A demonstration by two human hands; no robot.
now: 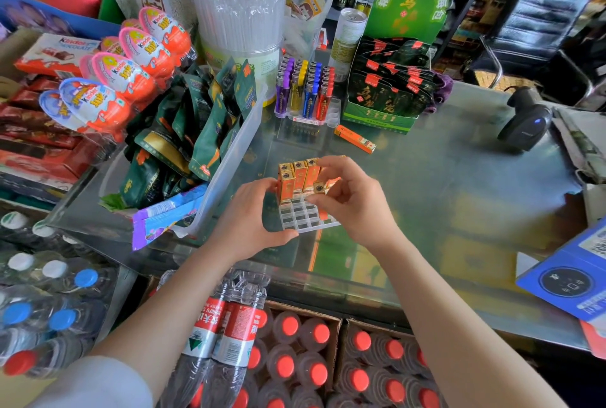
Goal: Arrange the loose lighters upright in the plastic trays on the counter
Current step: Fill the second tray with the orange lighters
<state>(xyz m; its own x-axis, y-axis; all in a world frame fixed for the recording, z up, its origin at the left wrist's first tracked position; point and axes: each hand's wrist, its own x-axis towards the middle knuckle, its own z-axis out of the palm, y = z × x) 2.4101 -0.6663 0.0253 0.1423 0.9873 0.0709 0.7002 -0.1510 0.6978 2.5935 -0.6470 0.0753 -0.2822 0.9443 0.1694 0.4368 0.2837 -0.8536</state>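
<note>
A clear plastic tray [306, 215] sits on the glass counter [459, 184] right in front of the person, its near cells bare and its far rows holding a handful of orange-and-gold lighters [300, 176] standing upright. The right hand [351, 201] pinches one more gold-topped lighter [319, 188] between thumb and fingertips, tilted, just above the tray's right side. The left hand [252, 220] cups the tray's left edge — thumb along the near side, fingers touching the upright lighters — steadying rather than lifting, as far as I can see.

Farther back on the counter one loose orange lighter [355, 138] lies flat, just in front of a green display box [380, 112] of dark sachets. Beside that box stands a second tray [306, 117] filled with purple, yellow, blue and red lighters [303, 93], all upright. A barcode scanner [526, 119] rests well off to the right — and to the left a clear bin [229, 158] holds green snack packets.
</note>
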